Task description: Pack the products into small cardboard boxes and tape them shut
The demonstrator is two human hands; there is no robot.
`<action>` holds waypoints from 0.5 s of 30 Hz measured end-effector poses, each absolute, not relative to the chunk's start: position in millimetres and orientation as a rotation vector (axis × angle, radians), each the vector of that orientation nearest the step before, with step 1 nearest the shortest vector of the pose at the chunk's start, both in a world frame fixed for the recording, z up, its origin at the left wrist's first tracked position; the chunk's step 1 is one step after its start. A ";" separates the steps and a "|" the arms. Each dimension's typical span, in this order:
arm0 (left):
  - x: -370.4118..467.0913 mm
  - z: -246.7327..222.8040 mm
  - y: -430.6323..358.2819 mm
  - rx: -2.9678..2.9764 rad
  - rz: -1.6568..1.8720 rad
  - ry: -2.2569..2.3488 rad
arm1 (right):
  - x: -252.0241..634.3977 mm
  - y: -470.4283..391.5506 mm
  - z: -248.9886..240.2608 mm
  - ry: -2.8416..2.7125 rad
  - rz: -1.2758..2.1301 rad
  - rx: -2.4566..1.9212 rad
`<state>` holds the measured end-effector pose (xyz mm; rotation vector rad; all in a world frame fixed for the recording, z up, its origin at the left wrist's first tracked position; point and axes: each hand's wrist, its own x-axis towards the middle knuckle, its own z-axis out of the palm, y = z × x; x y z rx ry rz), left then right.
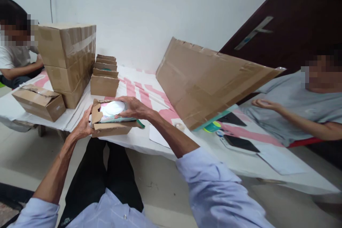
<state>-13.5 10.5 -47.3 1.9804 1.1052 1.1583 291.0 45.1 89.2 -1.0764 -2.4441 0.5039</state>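
A small open cardboard box [114, 130] rests at the table's near edge, in front of my lap. Inside it lies a pastel pink and green pack of wet wipes [105, 114] with a white oval lid, its top showing above the box walls. My left hand [84, 124] is closed around the box's left end, fingers against the wall and flap. My right hand [133, 107] grips the right end of the wipes pack, with fingertips near the lid. A strip of green [140, 124] sticks out at the box's right corner.
Stacked taped cartons [77, 55] stand behind left, with a closed carton [40, 101] beside them. Several open boxes [104, 84] form a row. A large cardboard panel [208, 82] leans across the table's right half. Beyond are a tape roll [212, 127], a phone [240, 144] and two seated people.
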 end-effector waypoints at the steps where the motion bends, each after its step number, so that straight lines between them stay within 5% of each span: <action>1: -13.1 -48.3 12.4 1.986 1.155 1.122 | 293.6 45.1 95.4 -2.409 0.518 -1.052; 7: -29.7 -28.9 17.3 1.964 1.120 1.186 | 311.9 45.1 131.7 -2.217 0.508 -1.035; 15: -4.9 72.0 2.7 1.838 1.343 0.800 | 302.3 28.9 153.1 -1.948 0.855 -0.933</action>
